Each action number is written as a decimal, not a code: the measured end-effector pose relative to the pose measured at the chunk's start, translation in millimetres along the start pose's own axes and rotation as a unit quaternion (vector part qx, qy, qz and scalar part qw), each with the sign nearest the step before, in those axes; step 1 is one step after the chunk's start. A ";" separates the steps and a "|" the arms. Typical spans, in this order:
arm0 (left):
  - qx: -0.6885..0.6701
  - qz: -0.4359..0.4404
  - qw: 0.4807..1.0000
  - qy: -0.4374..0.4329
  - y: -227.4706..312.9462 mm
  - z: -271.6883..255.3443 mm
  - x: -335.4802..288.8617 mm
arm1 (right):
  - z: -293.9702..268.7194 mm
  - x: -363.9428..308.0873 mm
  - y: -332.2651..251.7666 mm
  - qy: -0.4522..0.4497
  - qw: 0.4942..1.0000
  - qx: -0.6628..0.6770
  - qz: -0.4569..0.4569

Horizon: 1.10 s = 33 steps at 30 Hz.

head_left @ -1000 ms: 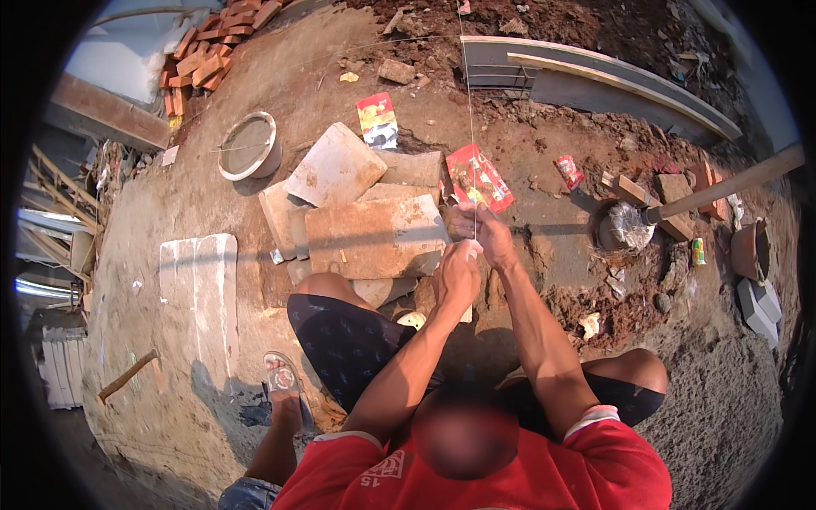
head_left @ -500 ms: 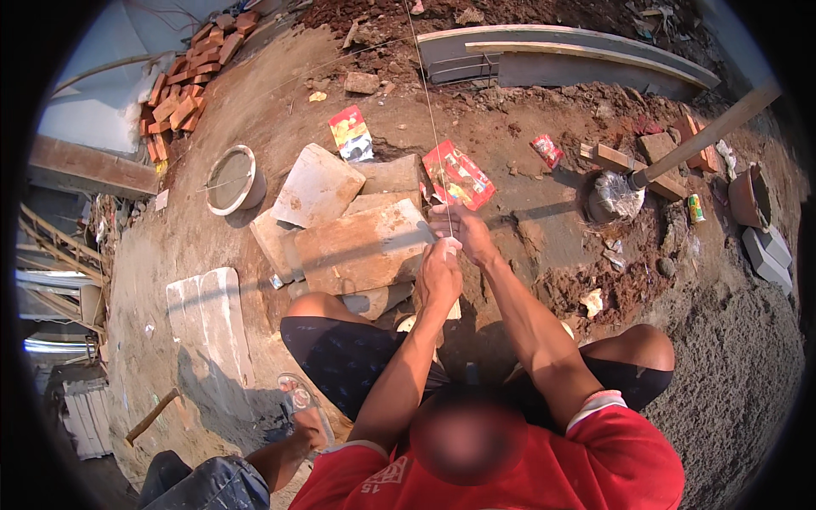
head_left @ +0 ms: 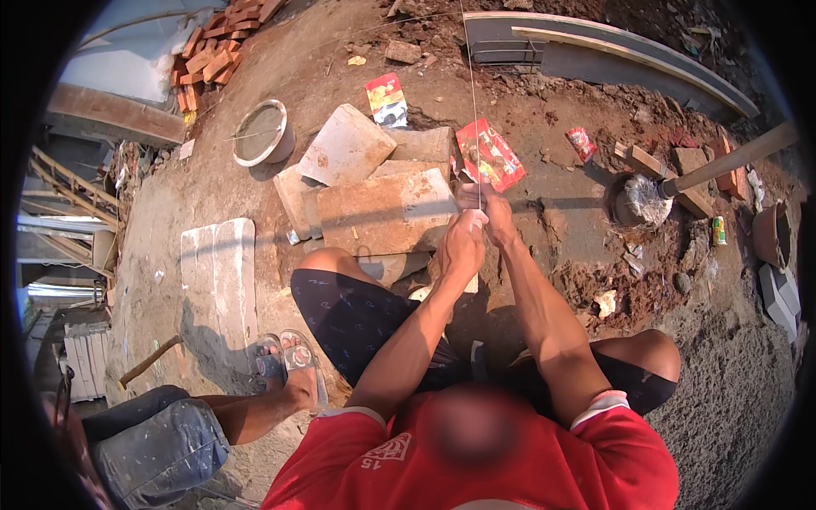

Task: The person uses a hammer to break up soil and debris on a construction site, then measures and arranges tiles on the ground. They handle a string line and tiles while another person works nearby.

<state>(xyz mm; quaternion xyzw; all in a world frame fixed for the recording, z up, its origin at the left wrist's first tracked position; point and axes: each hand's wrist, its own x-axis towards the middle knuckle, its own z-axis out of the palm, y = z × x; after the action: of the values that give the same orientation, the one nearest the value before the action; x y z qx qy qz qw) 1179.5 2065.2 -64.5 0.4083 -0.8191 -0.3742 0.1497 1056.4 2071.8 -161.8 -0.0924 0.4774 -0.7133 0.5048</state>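
Note:
A thin string (head_left: 473,102) runs from the far edge down to my two hands, which meet in front of my knees. My left hand (head_left: 461,246) is closed, its thumb and fingers pinched on the string's near end. Just beyond it, my right hand (head_left: 491,208) curls its fingers round the same string, partly hidden behind the line and my left hand. Below and left of them lie several pale, dirt-stained slabs (head_left: 382,212). A red printed packet (head_left: 490,155) lies flat just past my right hand.
A mortar bucket (head_left: 263,133) stands left of the slabs, orange bricks (head_left: 217,53) behind it. A wooden pole (head_left: 739,161) leans at right beside a plastic-covered lump (head_left: 643,201). Grey boards (head_left: 595,59) lie at the back. Another person's sandalled foot (head_left: 297,361) is at lower left.
The view has shifted, so the scene sits farther right. Both hands keep their hold on the string. The other person's legs have come farther into view, and a second foot shows.

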 end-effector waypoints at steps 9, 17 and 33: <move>-0.047 0.012 0.999 0.024 11.2 16.7 0.2 | -49.6 22.0 62.4 -0.064 0.945 -0.297 -0.119; -0.074 -0.023 0.996 0.051 -2.8 20.1 -4.7 | -31.2 -17.2 13.1 -0.020 0.999 -0.041 0.024; 0.034 -0.014 0.997 0.075 -11.0 32.2 -0.6 | 14.1 -71.8 -13.6 -0.070 0.992 -0.097 0.033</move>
<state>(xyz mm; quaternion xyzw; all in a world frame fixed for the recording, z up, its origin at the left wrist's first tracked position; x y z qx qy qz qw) 1168.3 2077.2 -94.3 0.4516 -0.8118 -0.3170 0.1912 1090.4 2122.0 -118.6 -0.1747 0.5102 -0.6388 0.5487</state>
